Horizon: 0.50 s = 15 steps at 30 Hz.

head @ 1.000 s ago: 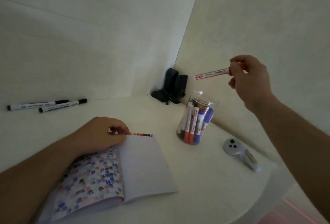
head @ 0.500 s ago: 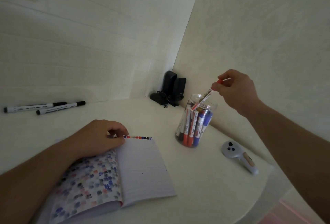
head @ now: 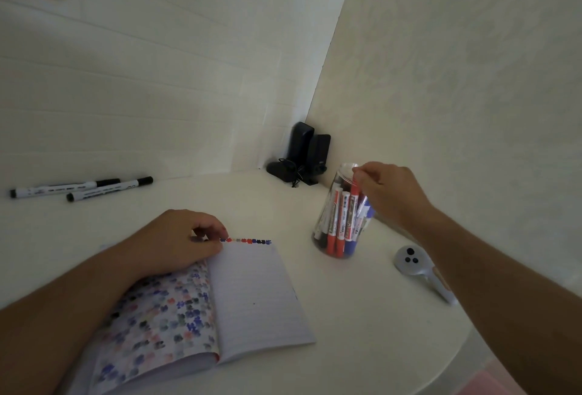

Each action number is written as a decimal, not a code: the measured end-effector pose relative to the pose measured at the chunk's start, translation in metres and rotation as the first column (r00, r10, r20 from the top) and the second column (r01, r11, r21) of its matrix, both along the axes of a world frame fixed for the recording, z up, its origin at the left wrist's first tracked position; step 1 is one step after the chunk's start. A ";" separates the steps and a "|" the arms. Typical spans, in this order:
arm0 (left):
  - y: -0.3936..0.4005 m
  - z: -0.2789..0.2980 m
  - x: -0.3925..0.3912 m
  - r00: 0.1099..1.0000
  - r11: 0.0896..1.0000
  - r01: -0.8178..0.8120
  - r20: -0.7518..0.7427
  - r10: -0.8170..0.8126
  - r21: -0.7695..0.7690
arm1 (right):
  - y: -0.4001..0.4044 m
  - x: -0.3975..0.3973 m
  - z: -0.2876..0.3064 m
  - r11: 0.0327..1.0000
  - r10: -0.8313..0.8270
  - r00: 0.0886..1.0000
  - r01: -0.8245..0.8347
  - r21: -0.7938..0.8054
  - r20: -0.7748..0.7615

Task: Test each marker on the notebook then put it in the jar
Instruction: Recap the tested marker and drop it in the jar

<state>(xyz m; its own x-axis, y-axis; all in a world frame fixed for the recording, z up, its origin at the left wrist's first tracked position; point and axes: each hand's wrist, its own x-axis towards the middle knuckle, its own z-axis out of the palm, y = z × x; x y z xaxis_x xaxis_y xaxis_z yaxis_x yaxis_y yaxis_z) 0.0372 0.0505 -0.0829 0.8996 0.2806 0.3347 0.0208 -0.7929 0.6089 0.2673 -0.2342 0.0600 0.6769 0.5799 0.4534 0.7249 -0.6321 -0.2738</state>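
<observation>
Right hand (head: pixel 389 193) pinching red marker (head: pixel 354 193) inside jar (head: pixel 340 237), left hand (head: pixel 176 242) – fingers curled – pressing notebook (head: pixel 252 294)

We note a white table (head: pixel 258 202) with a rounded edge. On it: open notebook (head: pixel 252 294), clear jar (head: pixel 341 215) (markers upright inside), two black-capped markers (head: pixel 82 189) far left, dark speakers (head: pixel 310 152) in the corner, grey controller (head: pixel 419 268).
</observation>
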 end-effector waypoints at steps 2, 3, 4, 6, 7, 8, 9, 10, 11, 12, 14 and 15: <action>0.000 0.000 0.000 1.000 1.000 -0.003 -0.004 0.003 0.002 | 0.002 -0.001 -0.002 0.999 -0.011 0.999 0.009 0.043 0.044; 0.000 0.000 0.000 1.000 1.000 -0.003 -0.007 0.003 -0.003 | 0.002 0.000 -0.003 0.998 -0.025 0.997 0.021 0.055 0.075; 0.000 0.000 0.000 1.000 1.000 -0.003 -0.007 0.003 -0.010 | 0.003 0.002 -0.003 0.998 -0.040 0.993 0.034 0.054 0.112; 0.000 0.000 0.000 1.000 1.000 -0.001 -0.006 0.001 -0.018 | 0.004 0.004 -0.005 0.998 -0.059 0.984 0.054 0.035 0.170; 0.000 0.000 0.000 1.000 1.000 -0.001 -0.007 0.001 -0.020 | 0.005 0.005 -0.005 0.998 -0.064 0.980 0.063 0.013 0.187; 0.000 0.001 0.000 1.000 1.000 -0.002 -0.009 0.002 -0.020 | 0.006 0.005 -0.004 0.997 -0.064 0.978 0.069 -0.020 0.199; 0.000 0.001 0.001 1.000 1.000 -0.004 -0.013 0.004 -0.016 | 0.007 0.005 -0.003 0.997 -0.059 0.980 0.068 -0.040 0.192; 0.000 0.001 0.001 1.000 1.000 -0.005 -0.015 0.005 -0.011 | 0.007 0.005 -0.001 0.998 -0.056 0.988 0.061 -0.029 0.147; 0.000 0.001 0.001 1.000 1.000 -0.006 -0.017 0.006 -0.008 | 0.007 0.005 0.001 0.999 -0.053 0.995 0.053 0.005 0.084; 0.000 0.001 0.000 1.000 1.000 -0.002 -0.017 0.002 -0.008 | 0.007 0.005 0.004 0.998 -0.057 0.997 0.055 0.040 0.044; 0.000 0.001 0.000 1.000 1.000 0.006 -0.016 -0.006 -0.015 | 0.004 0.007 0.005 0.998 -0.062 0.997 0.061 0.028 0.043; 0.000 0.001 0.000 1.000 1.000 0.006 -0.017 -0.006 -0.015 | 0.003 0.008 0.005 0.998 -0.061 0.997 0.062 -0.014 0.056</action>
